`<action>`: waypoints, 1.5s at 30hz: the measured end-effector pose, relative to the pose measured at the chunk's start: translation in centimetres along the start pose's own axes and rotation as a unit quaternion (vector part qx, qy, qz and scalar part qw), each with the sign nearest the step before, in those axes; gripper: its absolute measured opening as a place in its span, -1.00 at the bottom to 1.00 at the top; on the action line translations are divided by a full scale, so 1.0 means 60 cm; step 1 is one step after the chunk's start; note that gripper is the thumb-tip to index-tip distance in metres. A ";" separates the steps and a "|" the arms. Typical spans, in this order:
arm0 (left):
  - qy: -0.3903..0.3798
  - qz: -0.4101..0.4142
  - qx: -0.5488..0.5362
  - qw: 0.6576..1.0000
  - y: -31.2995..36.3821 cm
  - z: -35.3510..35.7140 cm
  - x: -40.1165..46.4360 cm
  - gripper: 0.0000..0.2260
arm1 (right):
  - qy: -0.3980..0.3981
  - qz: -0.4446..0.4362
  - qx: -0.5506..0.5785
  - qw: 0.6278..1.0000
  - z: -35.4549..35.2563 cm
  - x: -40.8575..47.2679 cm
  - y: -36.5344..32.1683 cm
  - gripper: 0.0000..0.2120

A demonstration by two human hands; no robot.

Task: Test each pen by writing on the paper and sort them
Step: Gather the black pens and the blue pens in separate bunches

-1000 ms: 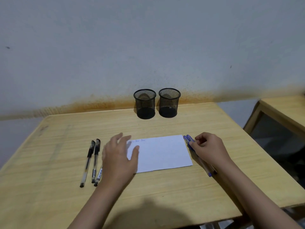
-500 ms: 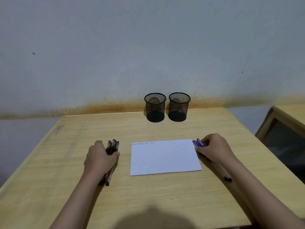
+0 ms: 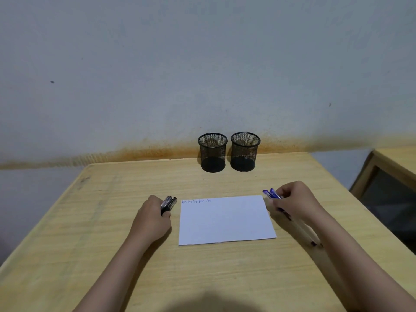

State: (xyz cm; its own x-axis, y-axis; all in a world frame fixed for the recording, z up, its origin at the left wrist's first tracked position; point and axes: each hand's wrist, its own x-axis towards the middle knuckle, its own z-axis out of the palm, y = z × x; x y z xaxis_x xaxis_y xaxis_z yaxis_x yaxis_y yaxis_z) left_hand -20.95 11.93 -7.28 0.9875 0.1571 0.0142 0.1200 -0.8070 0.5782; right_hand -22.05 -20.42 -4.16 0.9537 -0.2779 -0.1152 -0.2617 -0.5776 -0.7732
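A white sheet of paper (image 3: 226,219) lies flat in the middle of the wooden table (image 3: 112,221), with a line of small writing along its top left edge. My left hand (image 3: 151,218) grips a bundle of black pens (image 3: 169,203) just left of the paper; their capped ends stick out past my fingers. My right hand (image 3: 292,202) holds a bundle of blue pens (image 3: 270,194) at the paper's right edge, their barrels running back under my wrist. Two black mesh pen cups, the left one (image 3: 212,152) and the right one (image 3: 245,151), stand side by side at the table's far edge.
A stained grey wall rises right behind the cups. A second wooden table (image 3: 396,163) stands to the right, across a narrow gap.
My left hand has left the paper, gathered the black pens lying at the left and now grips them together. My right hand has stayed on the blue pens.
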 end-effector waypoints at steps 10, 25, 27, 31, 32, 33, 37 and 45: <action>-0.052 0.016 -0.259 0.964 0.058 -0.072 0.043 -0.91 | 0.029 -0.076 0.213 0.974 -0.044 0.018 -0.088 -0.90; 0.110 0.219 -0.408 0.880 0.303 -0.105 0.206 -0.84 | 0.202 -0.305 0.346 0.864 -0.084 0.217 -0.239 -0.68; 0.117 0.235 -0.415 0.871 0.314 -0.090 0.232 -0.83 | 0.208 -0.320 0.331 0.863 -0.074 0.242 -0.228 -0.68; 0.101 0.233 -0.407 0.878 0.307 -0.042 0.264 -0.78 | 0.188 -0.331 0.296 0.876 -0.041 0.276 -0.191 -0.67; 0.097 0.230 -0.402 0.881 0.301 -0.029 0.269 -0.76 | 0.180 -0.332 0.287 0.880 -0.032 0.282 -0.181 -0.66; 0.093 0.226 -0.399 0.884 0.295 -0.018 0.272 -0.73 | 0.170 -0.330 0.282 0.885 -0.023 0.286 -0.173 -0.65; 0.064 0.201 -0.396 0.894 0.275 0.020 0.286 -0.71 | 0.147 -0.330 0.256 0.897 0.005 0.299 -0.146 -0.61; 0.051 0.204 -0.352 0.912 0.260 0.048 0.288 -0.63 | 0.235 -0.360 0.077 0.900 0.034 0.315 -0.113 -0.79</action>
State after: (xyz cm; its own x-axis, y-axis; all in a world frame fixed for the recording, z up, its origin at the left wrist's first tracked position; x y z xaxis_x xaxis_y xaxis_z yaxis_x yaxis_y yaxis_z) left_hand -1.73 0.39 -0.36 0.9158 0.0069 0.4016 -0.3873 -0.2496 0.8875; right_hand -1.96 -20.15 -2.36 0.6908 -0.1890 0.6979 0.4560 -0.6352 -0.6234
